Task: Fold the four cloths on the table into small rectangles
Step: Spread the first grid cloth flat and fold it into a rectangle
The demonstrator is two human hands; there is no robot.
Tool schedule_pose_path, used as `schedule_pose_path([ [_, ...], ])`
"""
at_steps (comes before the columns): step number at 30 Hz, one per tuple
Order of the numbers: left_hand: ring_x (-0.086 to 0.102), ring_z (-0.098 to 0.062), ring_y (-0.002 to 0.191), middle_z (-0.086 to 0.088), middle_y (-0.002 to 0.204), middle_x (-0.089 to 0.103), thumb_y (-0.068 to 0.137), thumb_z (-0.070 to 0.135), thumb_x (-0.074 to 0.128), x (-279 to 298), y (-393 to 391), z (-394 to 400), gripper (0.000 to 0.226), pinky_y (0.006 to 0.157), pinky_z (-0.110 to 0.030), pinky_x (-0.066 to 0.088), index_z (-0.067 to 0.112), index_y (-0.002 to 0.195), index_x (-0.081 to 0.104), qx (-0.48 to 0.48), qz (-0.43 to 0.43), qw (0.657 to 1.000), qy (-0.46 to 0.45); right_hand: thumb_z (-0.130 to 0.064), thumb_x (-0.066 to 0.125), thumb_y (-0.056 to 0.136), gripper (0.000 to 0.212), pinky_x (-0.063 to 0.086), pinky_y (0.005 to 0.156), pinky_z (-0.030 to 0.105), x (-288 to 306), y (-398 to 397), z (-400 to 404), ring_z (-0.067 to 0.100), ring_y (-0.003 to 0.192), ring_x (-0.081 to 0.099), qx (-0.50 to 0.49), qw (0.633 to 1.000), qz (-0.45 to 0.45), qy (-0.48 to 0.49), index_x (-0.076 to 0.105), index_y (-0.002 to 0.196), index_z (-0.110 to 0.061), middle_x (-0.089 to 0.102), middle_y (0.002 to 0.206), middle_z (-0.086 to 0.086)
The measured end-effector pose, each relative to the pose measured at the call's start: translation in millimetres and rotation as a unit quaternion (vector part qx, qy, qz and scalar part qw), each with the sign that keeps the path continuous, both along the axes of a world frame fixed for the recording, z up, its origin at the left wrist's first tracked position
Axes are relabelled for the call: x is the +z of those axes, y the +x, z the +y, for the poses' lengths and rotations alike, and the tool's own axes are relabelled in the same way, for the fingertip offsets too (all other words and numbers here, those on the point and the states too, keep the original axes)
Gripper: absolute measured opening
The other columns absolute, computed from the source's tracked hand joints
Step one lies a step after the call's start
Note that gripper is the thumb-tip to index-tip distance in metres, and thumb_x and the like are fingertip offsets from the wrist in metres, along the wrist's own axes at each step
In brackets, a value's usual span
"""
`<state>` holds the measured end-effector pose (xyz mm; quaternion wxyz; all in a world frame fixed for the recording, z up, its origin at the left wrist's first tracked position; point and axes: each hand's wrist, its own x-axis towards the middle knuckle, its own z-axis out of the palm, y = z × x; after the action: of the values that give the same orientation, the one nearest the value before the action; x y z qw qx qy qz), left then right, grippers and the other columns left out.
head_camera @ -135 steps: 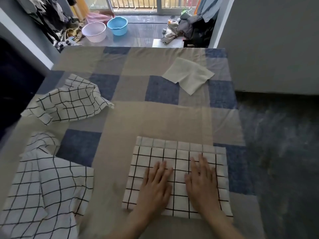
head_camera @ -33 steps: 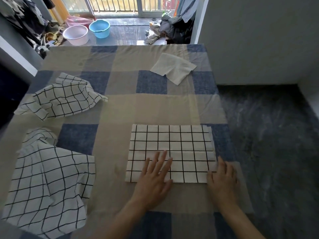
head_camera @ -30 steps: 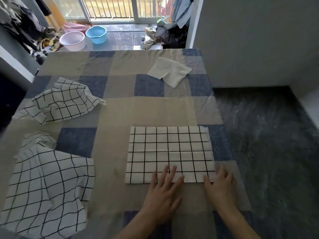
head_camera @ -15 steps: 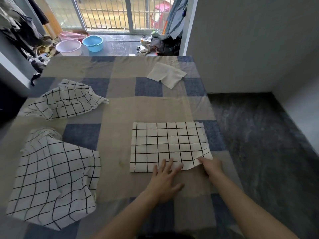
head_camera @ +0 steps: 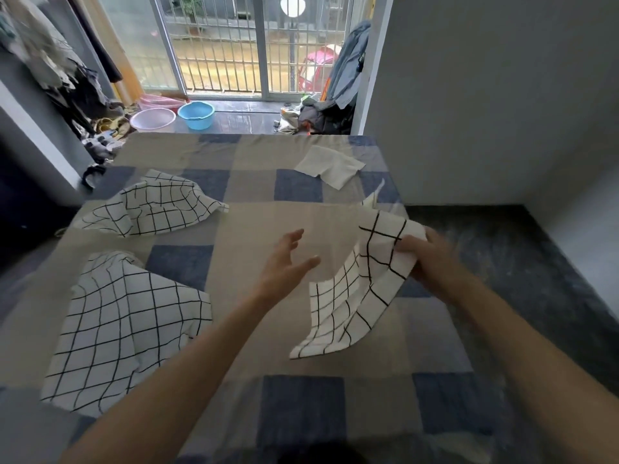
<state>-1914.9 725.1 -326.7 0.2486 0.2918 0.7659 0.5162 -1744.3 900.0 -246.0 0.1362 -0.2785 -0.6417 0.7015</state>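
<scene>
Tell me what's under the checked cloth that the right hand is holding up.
Under the lifted cloth, gripped by the right hand, only the checked tablecloth shows. Its lowest corner seems to touch the table; whatever lies directly behind the hanging fabric is hidden.

held cloth (head_camera: 360,289): white, black grid
far cloth (head_camera: 330,165): plain cream, 1 o'clock
table cover (head_camera: 294,216): beige and blue checks

Gridded cloth (head_camera: 355,289) lifted (three (head_camera: 127,316) lie unfolded).

My right hand (head_camera: 427,259) looks blurry, and the white cloth with black grid lines (head_camera: 355,289) hides my fingertips. The checked blue and tan surface (head_camera: 301,406) runs off the bottom edge.
</scene>
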Motion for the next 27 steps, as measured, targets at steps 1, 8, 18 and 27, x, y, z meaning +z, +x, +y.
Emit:
schedule_pose_path([
  [1, 0.034, -0.013, 0.137, 0.001, 0.152, 0.035, 0.082, 0.018, 0.075, 15, -6, 4, 0.080, 0.113, -0.033, 0.030, 0.020, 0.148, 0.031, -0.023, -0.033, 0.999, 0.025, -0.007, 0.060, 0.074, 0.030, 0.056, 0.071, 0.039, 12, 1, -2, 0.029, 0.083, 0.066, 0.034, 0.999, -0.008, -0.007, 0.059, 0.104, -0.004, 0.067, 0.090, 0.015],
  [8, 0.019, -0.013, 0.143, 0.013, 0.153, 0.022, 0.072, 0.028, 0.083, 83, -38, 23, 0.073, 0.115, -0.038, 0.017, 0.035, 0.135, 0.047, -0.223, 0.270, 0.936, -0.017, -0.020, 0.064, 0.061, 0.042, 0.055, 0.077, 0.039, 57, 6, 8, 0.028, 0.093, 0.063, 0.104, 0.986, -0.107, 0.072, 0.053, 0.102, -0.024, 0.059, 0.105, 0.013],
  [18, 0.062, -0.007, 0.074, 0.003, 0.078, 0.070, 0.082, 0.027, 0.075, 145, -89, 45, 0.006, 0.066, -0.026, 0.044, 0.023, 0.082, 0.071, -0.106, 0.366, 0.923, -0.050, -0.021, 0.069, 0.086, 0.008, 0.055, 0.086, 0.042, 75, -11, 67, 0.014, 0.087, 0.068, 0.043, 0.920, -0.102, 0.376, 0.068, 0.094, -0.020, 0.072, 0.092, 0.000],
  [27, 0.063, -0.008, 0.086, 0.008, 0.086, 0.068, 0.084, 0.042, 0.064, 155, -84, 18, 0.022, 0.078, -0.029, 0.050, 0.022, 0.089, 0.068, -0.157, 0.317, 0.935, -0.008, -0.009, 0.072, 0.083, 0.026, 0.052, 0.075, 0.016, 59, -7, 80, 0.006, 0.088, 0.069, 0.028, 0.948, 0.033, 0.314, 0.065, 0.069, -0.029, 0.075, 0.093, -0.006],
])
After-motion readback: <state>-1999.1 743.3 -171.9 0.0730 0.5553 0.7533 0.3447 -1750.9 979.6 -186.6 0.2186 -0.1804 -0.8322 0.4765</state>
